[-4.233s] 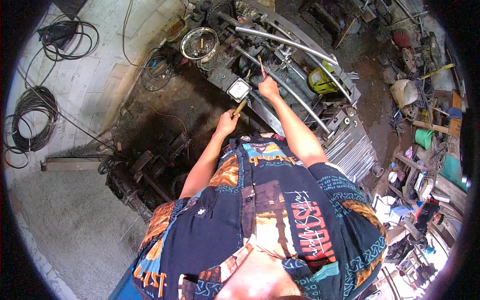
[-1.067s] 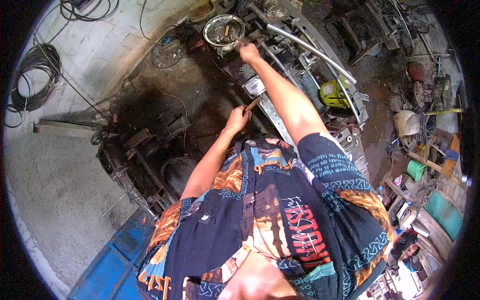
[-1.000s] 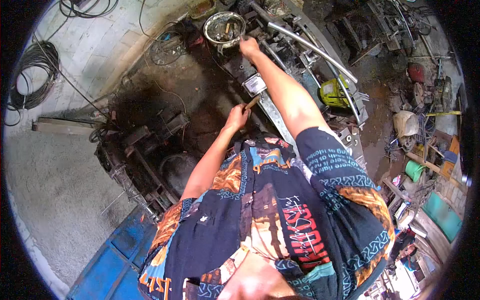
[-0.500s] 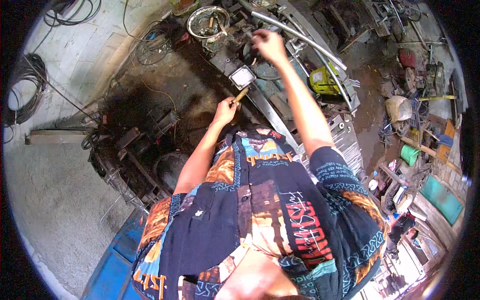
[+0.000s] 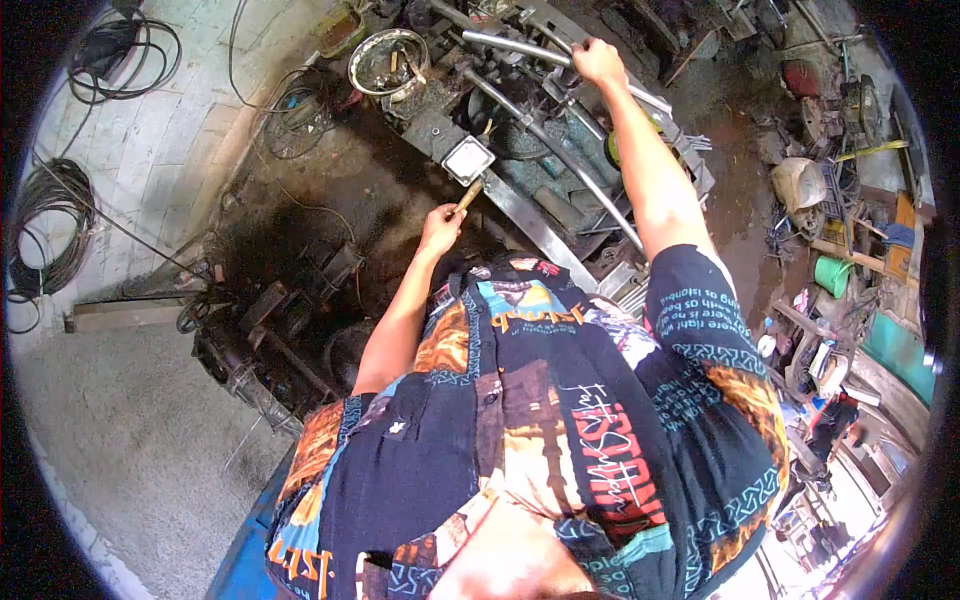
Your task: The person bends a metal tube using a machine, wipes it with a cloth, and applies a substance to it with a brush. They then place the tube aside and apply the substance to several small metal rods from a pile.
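Observation:
My left hand [image 5: 440,231] is closed around a short wooden handle [image 5: 466,198]. The handle's far end reaches the near corner of a square metal piece with a pale face [image 5: 468,159], which sits on the bench machine. Stretched out to the far right, my right hand [image 5: 599,64] is closed on a shiny metal tube [image 5: 515,45] that passes under the fingers. Another tube length [image 5: 545,143] slants across the machine; any join between the two lengths is hidden. Beside my right forearm, part of a yellow-green container [image 5: 613,150] shows.
A round basin [image 5: 389,62] with sticks in it stands at the bench's far left. A flat metal bar [image 5: 530,222] runs toward my body. Dark machinery [image 5: 262,335] stands at left, and coiled cable [image 5: 50,230] hangs on the wall. A green bucket [image 5: 832,274] lies at right.
My right hand has moved from over the machine to the right and onto the tube. A tube length now crosses the machine. My left hand keeps its hold on the wooden handle.

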### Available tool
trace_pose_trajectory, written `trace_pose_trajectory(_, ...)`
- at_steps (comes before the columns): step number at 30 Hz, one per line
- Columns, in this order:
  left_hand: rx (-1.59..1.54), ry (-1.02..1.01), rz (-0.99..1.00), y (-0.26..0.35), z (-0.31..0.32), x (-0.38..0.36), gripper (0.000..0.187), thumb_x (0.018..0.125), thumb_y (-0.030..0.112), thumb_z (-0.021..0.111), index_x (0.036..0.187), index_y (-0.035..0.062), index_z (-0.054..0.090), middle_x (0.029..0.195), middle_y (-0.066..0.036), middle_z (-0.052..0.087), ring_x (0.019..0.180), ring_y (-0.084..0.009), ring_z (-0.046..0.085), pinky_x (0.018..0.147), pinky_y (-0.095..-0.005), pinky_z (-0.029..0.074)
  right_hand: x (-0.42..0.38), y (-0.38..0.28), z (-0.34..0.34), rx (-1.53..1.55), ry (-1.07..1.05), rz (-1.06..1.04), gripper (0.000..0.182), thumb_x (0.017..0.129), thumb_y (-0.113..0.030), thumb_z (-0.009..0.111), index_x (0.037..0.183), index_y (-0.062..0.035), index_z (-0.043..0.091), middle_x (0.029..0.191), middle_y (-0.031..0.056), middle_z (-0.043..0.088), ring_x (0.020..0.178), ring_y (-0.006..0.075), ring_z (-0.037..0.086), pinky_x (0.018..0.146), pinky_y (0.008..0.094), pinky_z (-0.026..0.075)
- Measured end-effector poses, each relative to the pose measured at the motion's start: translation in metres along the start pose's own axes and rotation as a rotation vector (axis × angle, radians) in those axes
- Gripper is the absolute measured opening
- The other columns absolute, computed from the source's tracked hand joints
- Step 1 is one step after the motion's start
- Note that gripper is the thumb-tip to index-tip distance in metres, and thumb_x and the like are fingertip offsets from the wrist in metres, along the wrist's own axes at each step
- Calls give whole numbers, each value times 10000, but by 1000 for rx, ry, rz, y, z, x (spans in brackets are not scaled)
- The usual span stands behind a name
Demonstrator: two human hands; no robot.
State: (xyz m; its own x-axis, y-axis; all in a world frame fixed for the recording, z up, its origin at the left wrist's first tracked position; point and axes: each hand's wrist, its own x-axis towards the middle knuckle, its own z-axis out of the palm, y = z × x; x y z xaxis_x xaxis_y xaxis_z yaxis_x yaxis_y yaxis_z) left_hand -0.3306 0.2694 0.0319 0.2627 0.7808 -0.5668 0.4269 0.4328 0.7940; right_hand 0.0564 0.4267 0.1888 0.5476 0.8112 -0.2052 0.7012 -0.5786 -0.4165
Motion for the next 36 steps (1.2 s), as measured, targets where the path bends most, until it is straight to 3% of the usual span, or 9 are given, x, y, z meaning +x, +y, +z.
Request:
trace_pose_trajectory(12, -93, -96, -62, -1, -8, 0, 268, 935, 223, 609, 1014, -32, 631, 676, 22, 527, 540, -72, 461, 500, -248, 399, -3, -10, 0, -87, -79, 45, 515, 805, -368, 528, 1197, -51, 636, 1255, 187, 597, 1180, 333, 568, 1001, 436, 444)
trace_pose_trajectory(22, -59, -124, -90, 2, -11, 1, 284, 934, 239, 616, 1013, -34, 627, 683, 26, 530, 552, -66, 466, 504, -239, 397, -6, -2, -1, -70, -79, 63, 507, 769, -351, 543, 1145, -33, 661, 1220, 198, 615, 1149, 342, 590, 966, 443, 461)
trace_pose_trajectory(36, -55, -128, -102, -3, -11, 4, 299, 923, 249, 633, 1024, -32, 626, 707, 11, 564, 566, -77, 484, 518, -247, 415, 1, -8, 2, -93, -102, 34, 521, 784, -356, 531, 1190, -49, 640, 1255, 175, 601, 1182, 341, 565, 992, 449, 444)
